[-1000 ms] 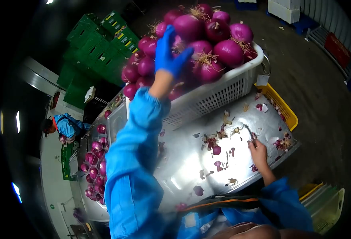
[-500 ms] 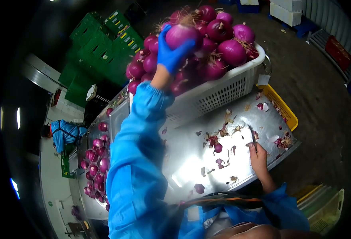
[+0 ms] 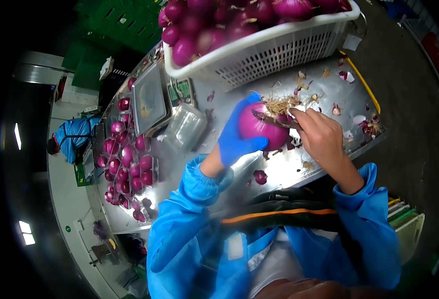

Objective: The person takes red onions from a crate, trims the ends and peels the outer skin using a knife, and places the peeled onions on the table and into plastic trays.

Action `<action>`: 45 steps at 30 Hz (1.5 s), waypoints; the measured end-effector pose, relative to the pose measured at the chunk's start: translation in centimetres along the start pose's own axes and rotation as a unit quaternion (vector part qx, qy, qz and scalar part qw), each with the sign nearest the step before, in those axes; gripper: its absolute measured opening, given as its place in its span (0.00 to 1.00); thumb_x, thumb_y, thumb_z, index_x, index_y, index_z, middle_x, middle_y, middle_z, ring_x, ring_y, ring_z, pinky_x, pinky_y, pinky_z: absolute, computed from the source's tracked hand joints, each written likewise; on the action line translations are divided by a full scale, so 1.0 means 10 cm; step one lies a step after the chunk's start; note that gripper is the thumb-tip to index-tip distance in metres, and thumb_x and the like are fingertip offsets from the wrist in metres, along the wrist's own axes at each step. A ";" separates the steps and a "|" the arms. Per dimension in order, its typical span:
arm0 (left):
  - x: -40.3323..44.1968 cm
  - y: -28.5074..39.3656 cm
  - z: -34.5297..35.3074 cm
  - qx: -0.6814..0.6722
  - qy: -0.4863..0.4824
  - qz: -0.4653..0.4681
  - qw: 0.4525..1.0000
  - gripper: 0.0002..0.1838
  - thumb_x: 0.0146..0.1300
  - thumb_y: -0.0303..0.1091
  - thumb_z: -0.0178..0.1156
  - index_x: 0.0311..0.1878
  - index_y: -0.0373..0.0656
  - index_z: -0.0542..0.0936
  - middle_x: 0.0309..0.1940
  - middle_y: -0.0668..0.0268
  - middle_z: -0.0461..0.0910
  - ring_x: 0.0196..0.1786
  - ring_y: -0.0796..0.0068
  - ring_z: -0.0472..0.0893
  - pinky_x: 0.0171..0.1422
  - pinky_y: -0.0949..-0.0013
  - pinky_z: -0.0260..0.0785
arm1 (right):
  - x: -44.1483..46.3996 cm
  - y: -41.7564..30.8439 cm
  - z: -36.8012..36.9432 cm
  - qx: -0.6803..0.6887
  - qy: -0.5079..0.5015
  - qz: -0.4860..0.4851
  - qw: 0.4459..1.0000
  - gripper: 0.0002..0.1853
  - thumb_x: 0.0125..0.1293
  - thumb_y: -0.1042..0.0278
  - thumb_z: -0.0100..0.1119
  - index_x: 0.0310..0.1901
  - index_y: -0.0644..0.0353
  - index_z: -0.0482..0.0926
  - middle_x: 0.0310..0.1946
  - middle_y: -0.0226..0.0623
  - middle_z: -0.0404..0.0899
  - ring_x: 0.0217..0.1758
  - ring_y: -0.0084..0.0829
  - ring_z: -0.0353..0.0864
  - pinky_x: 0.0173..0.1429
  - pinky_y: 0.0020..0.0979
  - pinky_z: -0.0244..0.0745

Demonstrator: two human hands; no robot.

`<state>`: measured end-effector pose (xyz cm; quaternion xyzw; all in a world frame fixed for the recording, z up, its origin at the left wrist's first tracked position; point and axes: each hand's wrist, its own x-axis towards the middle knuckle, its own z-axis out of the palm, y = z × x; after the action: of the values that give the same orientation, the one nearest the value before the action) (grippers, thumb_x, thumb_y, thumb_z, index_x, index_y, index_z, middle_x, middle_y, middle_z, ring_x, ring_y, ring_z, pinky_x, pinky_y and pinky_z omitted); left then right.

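My left hand, in a blue glove, is wrapped round a large red onion above the metal table. Dry roots stick out from the onion's upper side. Bare and closed, my right hand grips a small dark knife, whose blade lies against the onion just below the roots. Beyond my hands a white perforated basket holds many red onions. Scraps of skin and root lie on the table around my hands.
A scale and clear plastic trays sit left of my hands. Packed red onions cover the table's left part. A co-worker in blue bends at the far left. Green crates stand behind, and a yellow crate edge shows at right.
My left hand took an onion from the basket and brought it down to the knife. My right hand moved up to it. The view has shifted, with the basket now higher.
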<state>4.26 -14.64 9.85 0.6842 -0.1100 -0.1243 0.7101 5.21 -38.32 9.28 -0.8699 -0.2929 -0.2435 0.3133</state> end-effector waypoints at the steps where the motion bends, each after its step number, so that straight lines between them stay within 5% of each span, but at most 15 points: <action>1: -0.08 0.02 0.03 -0.017 -0.004 -0.017 1.000 0.50 0.50 0.38 0.76 0.74 0.40 0.58 0.67 0.59 0.66 0.69 0.65 0.66 0.73 0.60 0.60 | -0.03 -0.01 0.06 -0.008 -0.010 -0.006 1.000 0.16 0.50 0.76 0.67 0.43 0.60 0.80 0.30 0.37 0.77 0.30 0.36 0.80 0.32 0.33 0.74; 7: -0.33 -0.03 -0.04 -0.082 -0.035 -0.097 0.991 0.48 0.52 0.43 0.74 0.73 0.39 0.60 0.68 0.58 0.64 0.71 0.64 0.64 0.75 0.58 0.57 | -0.29 0.19 0.42 0.012 -0.030 0.003 0.999 0.15 0.52 0.80 0.59 0.44 0.61 0.80 0.28 0.41 0.77 0.29 0.40 0.80 0.33 0.37 0.76; 10: -0.43 -0.11 -0.18 -0.118 -0.094 -0.044 0.988 0.50 0.51 0.47 0.75 0.73 0.39 0.60 0.69 0.59 0.64 0.72 0.63 0.64 0.75 0.57 0.57 | -0.73 0.56 0.59 -0.039 -0.064 0.186 0.980 0.14 0.62 0.75 0.59 0.49 0.65 0.80 0.38 0.44 0.83 0.38 0.44 0.84 0.40 0.37 0.78; 13: -0.41 -0.27 -0.15 -0.147 -0.024 -0.092 0.985 0.51 0.52 0.54 0.73 0.73 0.41 0.59 0.69 0.57 0.65 0.69 0.61 0.68 0.71 0.56 0.64 | -0.69 0.22 0.53 0.062 -0.035 0.232 0.970 0.15 0.67 0.70 0.57 0.53 0.67 0.78 0.41 0.48 0.83 0.41 0.43 0.85 0.43 0.36 0.78; 14: -0.34 -0.31 -0.15 -0.163 -0.013 -0.126 0.979 0.51 0.53 0.55 0.72 0.74 0.42 0.58 0.69 0.56 0.65 0.67 0.60 0.71 0.69 0.57 0.68 | -0.63 0.11 0.48 0.180 -0.125 0.329 0.919 0.24 0.66 0.59 0.59 0.61 0.59 0.72 0.45 0.39 0.83 0.37 0.35 0.85 0.41 0.34 0.78; 16: -0.30 -0.41 -0.14 -0.307 -0.049 -0.211 0.927 0.51 0.55 0.55 0.71 0.75 0.44 0.57 0.68 0.54 0.65 0.64 0.59 0.74 0.64 0.58 0.72 | -0.62 -0.04 0.68 0.390 -0.008 0.237 0.890 0.29 0.70 0.49 0.56 0.63 0.63 0.69 0.38 0.38 0.81 0.28 0.28 0.80 0.35 0.29 0.74; 17: -0.33 -0.46 -0.13 -0.378 -0.062 -0.256 0.888 0.50 0.55 0.54 0.71 0.75 0.45 0.56 0.68 0.53 0.66 0.63 0.59 0.76 0.62 0.58 0.74 | -0.65 -0.07 0.66 0.473 -0.035 0.290 0.831 0.29 0.72 0.47 0.54 0.62 0.64 0.70 0.36 0.36 0.79 0.26 0.26 0.77 0.32 0.27 0.72; 20: -0.34 -0.29 0.03 -0.101 -0.104 -0.188 0.971 0.57 0.51 0.48 0.76 0.77 0.46 0.50 0.69 0.52 0.63 0.65 0.58 0.74 0.63 0.59 0.73 | -0.67 -0.12 0.59 0.651 -0.087 0.409 0.633 0.29 0.75 0.42 0.44 0.57 0.64 0.70 0.28 0.33 0.74 0.20 0.20 0.70 0.26 0.22 0.66; 23: -0.30 -0.63 0.00 0.123 -0.011 0.089 0.988 0.59 0.49 0.43 0.77 0.78 0.43 0.48 0.69 0.54 0.64 0.69 0.58 0.70 0.69 0.58 0.67 | -0.60 -0.26 0.63 0.678 -0.082 0.528 0.505 0.27 0.78 0.40 0.36 0.43 0.60 0.70 0.19 0.33 0.70 0.14 0.19 0.64 0.20 0.21 0.63; 26: -0.34 -0.60 0.01 0.011 0.025 -0.018 0.999 0.57 0.49 0.40 0.77 0.76 0.40 0.50 0.68 0.55 0.64 0.71 0.59 0.67 0.72 0.58 0.62 | -0.71 -0.25 0.76 0.659 -0.097 0.461 0.586 0.25 0.78 0.44 0.40 0.43 0.62 0.73 0.21 0.34 0.73 0.17 0.19 0.67 0.22 0.21 0.63; 29: -0.39 -0.79 -0.09 -0.110 0.041 -0.055 0.992 0.47 0.53 0.41 0.73 0.73 0.40 0.59 0.65 0.57 0.68 0.68 0.61 0.69 0.71 0.58 0.64 | -0.74 -0.20 0.72 0.272 -0.035 0.308 0.911 0.13 0.69 0.64 0.56 0.51 0.61 0.78 0.28 0.38 0.78 0.29 0.34 0.79 0.34 0.30 0.74; 31: -0.43 -0.70 -0.10 -0.137 0.035 -0.073 0.987 0.43 0.55 0.43 0.71 0.71 0.39 0.62 0.63 0.58 0.71 0.66 0.61 0.71 0.71 0.58 0.64 | -0.65 -0.23 0.53 0.129 -0.051 0.191 0.972 0.14 0.62 0.69 0.60 0.50 0.59 0.79 0.30 0.38 0.78 0.29 0.36 0.80 0.35 0.31 0.74; 33: -0.47 -0.51 -0.02 -0.128 0.026 -0.092 0.987 0.43 0.55 0.43 0.71 0.70 0.39 0.62 0.63 0.58 0.72 0.66 0.61 0.72 0.70 0.58 0.65 | -0.58 -0.28 0.43 0.026 -0.040 0.087 0.995 0.17 0.53 0.75 0.63 0.47 0.57 0.81 0.30 0.34 0.77 0.27 0.34 0.79 0.32 0.32 0.74; 37: -0.49 -0.41 0.02 -0.099 0.006 -0.131 0.986 0.43 0.55 0.42 0.71 0.70 0.38 0.62 0.63 0.57 0.73 0.65 0.62 0.73 0.70 0.58 0.65 | -0.52 -0.23 0.50 -0.032 -0.023 0.014 0.999 0.16 0.54 0.76 0.63 0.46 0.57 0.81 0.26 0.32 0.73 0.25 0.28 0.77 0.26 0.29 0.71; 45: -0.53 -0.38 0.07 -0.057 0.010 -0.115 0.992 0.43 0.56 0.43 0.70 0.72 0.40 0.61 0.66 0.58 0.70 0.67 0.61 0.71 0.72 0.57 0.63 | -0.81 -0.11 0.52 0.081 -0.092 0.103 0.987 0.20 0.57 0.77 0.64 0.53 0.65 0.79 0.35 0.41 0.79 0.31 0.36 0.83 0.33 0.34 0.76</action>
<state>-1.05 -13.67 6.13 0.6519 -0.0165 -0.2041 0.7301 0.01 -36.98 1.24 -0.8860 -0.2483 -0.1041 0.3774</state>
